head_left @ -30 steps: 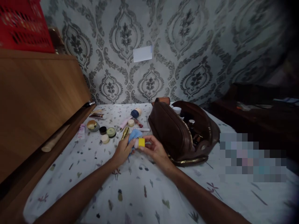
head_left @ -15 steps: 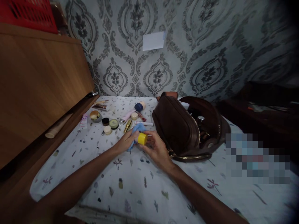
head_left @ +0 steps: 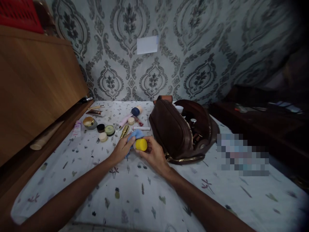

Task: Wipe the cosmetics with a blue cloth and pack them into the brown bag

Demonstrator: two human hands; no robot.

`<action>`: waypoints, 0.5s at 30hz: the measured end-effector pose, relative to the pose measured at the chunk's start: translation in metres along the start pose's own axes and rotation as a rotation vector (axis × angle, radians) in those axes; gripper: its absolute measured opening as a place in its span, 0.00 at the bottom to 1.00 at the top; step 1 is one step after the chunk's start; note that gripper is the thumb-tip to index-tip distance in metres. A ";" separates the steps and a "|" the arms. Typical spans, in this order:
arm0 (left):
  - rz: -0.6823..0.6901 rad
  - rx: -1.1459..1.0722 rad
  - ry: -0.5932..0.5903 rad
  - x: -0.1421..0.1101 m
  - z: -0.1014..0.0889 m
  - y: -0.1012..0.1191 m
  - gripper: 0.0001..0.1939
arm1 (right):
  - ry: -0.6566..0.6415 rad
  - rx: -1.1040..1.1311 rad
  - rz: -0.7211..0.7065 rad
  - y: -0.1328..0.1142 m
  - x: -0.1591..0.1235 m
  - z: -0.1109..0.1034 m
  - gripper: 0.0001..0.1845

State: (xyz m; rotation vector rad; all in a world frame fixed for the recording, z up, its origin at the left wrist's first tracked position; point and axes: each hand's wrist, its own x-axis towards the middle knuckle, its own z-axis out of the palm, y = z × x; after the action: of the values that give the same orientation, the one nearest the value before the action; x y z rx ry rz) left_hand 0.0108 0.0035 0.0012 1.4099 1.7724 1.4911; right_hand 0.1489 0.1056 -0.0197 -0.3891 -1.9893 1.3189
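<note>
Across the patterned sheet, here's the big brown bag, open, just beside the right hand; its thumb and fingers curve around the yellow-ended container. The left hand pinches the blue cloth against the pale end. Between both hands, the container lies sideways, long axis running left to right, yellow end aimed right and seemingly a touch toward the camera.
</note>
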 end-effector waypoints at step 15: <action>0.183 0.347 -0.063 -0.013 0.005 -0.001 0.21 | -0.125 0.601 0.415 -0.010 0.006 -0.002 0.27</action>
State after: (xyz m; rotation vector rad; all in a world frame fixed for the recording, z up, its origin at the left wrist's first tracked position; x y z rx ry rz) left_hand 0.0193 -0.0054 -0.0044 1.8099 1.9762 1.2475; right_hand 0.1474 0.1060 -0.0077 -0.4447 -1.5421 2.1594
